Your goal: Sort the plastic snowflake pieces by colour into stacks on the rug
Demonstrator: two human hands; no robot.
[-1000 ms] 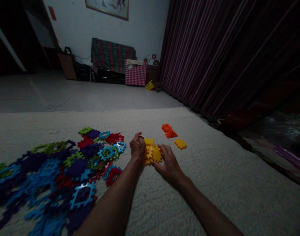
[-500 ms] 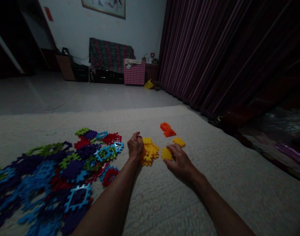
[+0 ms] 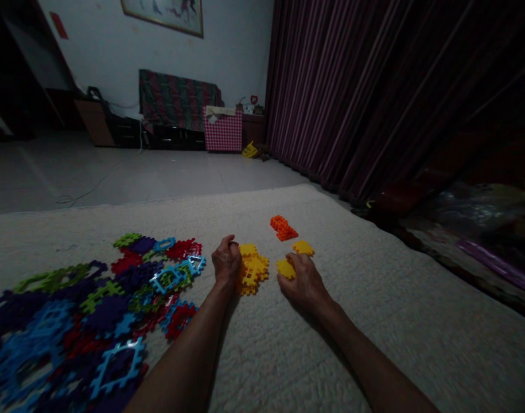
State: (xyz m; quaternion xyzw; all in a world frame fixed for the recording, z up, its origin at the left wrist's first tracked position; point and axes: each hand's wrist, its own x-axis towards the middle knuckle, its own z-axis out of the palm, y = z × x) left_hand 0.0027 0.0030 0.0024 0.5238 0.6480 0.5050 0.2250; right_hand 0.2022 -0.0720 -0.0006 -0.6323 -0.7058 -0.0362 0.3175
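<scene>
The right hand (image 3: 304, 282) pinches 1 yellow piece (image 3: 284, 268) beside the yellow pile (image 3: 254, 268); it looks light and stiff, best taken by its toothed edges. Whether the curled left hand (image 3: 226, 263) grips anything, I can't tell.

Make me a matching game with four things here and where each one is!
1. loose yellow piece
2. right hand
3. mixed pile
4. purple curtain

A. left of the left hand
B. hanging beyond the mat
C. between the orange pieces and the right hand
D. holding a yellow piece

Pairs: 1-C, 2-D, 3-A, 4-B
</scene>
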